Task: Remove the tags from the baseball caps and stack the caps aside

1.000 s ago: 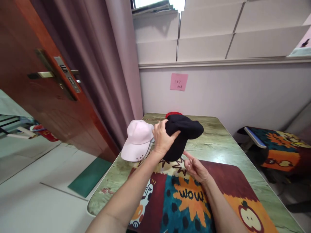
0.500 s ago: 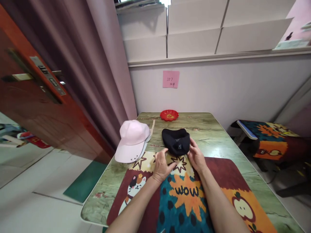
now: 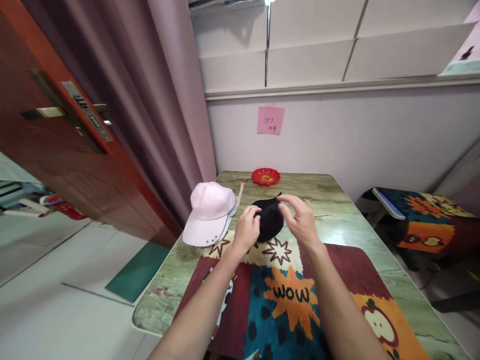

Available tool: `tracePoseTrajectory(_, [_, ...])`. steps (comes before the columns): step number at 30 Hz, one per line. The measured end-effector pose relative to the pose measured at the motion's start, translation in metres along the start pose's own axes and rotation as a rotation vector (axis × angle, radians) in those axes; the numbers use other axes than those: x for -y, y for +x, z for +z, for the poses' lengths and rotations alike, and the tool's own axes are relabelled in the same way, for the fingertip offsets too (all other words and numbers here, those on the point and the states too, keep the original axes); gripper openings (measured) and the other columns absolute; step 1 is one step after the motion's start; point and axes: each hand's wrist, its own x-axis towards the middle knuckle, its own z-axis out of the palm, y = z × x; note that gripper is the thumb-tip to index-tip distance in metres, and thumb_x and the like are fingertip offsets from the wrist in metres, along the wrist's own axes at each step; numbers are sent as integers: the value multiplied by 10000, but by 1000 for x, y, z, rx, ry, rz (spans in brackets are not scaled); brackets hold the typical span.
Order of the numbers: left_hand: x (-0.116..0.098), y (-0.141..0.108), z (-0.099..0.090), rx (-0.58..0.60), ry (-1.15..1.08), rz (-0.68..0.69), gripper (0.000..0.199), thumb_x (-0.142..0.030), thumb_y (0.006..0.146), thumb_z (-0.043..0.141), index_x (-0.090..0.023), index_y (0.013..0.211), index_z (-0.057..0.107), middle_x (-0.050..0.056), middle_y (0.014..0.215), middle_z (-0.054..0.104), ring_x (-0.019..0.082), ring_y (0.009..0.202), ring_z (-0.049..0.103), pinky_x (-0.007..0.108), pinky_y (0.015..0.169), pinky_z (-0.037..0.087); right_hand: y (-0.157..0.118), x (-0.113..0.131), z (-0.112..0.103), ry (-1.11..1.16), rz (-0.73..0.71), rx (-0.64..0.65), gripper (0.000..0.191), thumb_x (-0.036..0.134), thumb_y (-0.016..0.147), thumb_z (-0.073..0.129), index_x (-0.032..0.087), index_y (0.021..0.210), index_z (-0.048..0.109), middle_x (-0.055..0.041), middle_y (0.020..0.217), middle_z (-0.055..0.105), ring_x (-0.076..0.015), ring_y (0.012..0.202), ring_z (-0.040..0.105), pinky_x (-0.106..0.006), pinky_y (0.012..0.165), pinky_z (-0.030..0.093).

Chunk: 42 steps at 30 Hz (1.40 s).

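Observation:
Between my hands a black cap (image 3: 270, 226) rests at the back edge of the patterned mat (image 3: 258, 300), its shape changed by my grip. My left hand (image 3: 246, 231) is closed on the cap's left edge, thumb and fingers together. At the upper right edge, my right hand (image 3: 301, 220) pinches the fabric between thumb and fingertips. Just left of them sits a pale pink cap (image 3: 213, 202), stacked over at least one greyish cap whose brim shows beneath. Metal rings hang along the brim's edge.
A red scalloped dish (image 3: 265, 176) stands near the wall end of the wood-grain table (image 3: 318, 192). A pink note (image 3: 270, 120) is stuck on the wall. To the left are a curtain (image 3: 180, 100) and an open wooden door (image 3: 75, 165); a second covered table (image 3: 427, 220) stands right.
My left hand has moved up onto the cap's left edge, and my right hand has risen to its upper right. The cap has turned, so its inside label no longer shows.

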Motion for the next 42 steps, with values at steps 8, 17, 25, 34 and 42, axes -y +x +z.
tracePoseTrajectory(8, [-2, -11, 13, 60, -65, -103, 281, -88, 900, 451, -201, 1026, 676, 55, 975, 722, 175, 855, 676, 308, 842, 548, -6, -15, 25, -404, 33, 334, 345, 467, 999, 482, 259, 1025, 756, -74, 1022, 776, -273, 1120, 651, -554, 1163, 198])
tracePoseTrajectory(17, [-38, 21, 20, 231, 168, 85, 231, -250, 959, 520, -230, 1102, 700, 55, 1238, 665, 191, 1040, 669, 308, 932, 529, -4, -42, -43, -359, 213, 488, 323, 447, 863, 662, 247, 1102, 746, -31, 860, 779, -202, 732, 691, -308, 734, 449])
tracePoseTrajectory(25, [-68, 53, 42, 514, 499, -65, 270, -215, 940, 527, -195, 1163, 678, 132, 1152, 697, 292, 1056, 690, 389, 869, 535, -6, -47, -38, -362, 167, 486, 334, 171, 899, 504, 280, 1068, 770, -28, 1016, 789, -214, 927, 717, -281, 788, 463])
tracePoseTrajectory(34, [-38, 4, 5, 523, 666, -200, 266, -349, 920, 594, -200, 1113, 701, 129, 1139, 644, 304, 981, 702, 390, 834, 528, -14, -66, -49, -530, 395, 522, 144, 302, 780, 719, 285, 902, 794, -35, 828, 772, -220, 773, 694, -289, 634, 414])
tracePoseTrajectory(42, [-50, -2, 17, 721, 596, -223, 344, -72, 794, 616, -203, 1098, 708, 166, 1148, 679, 320, 992, 709, 392, 851, 530, -10, -32, -42, -489, 323, 589, 132, 282, 760, 729, 276, 887, 765, 6, 737, 730, -159, 632, 621, -270, 557, 341])
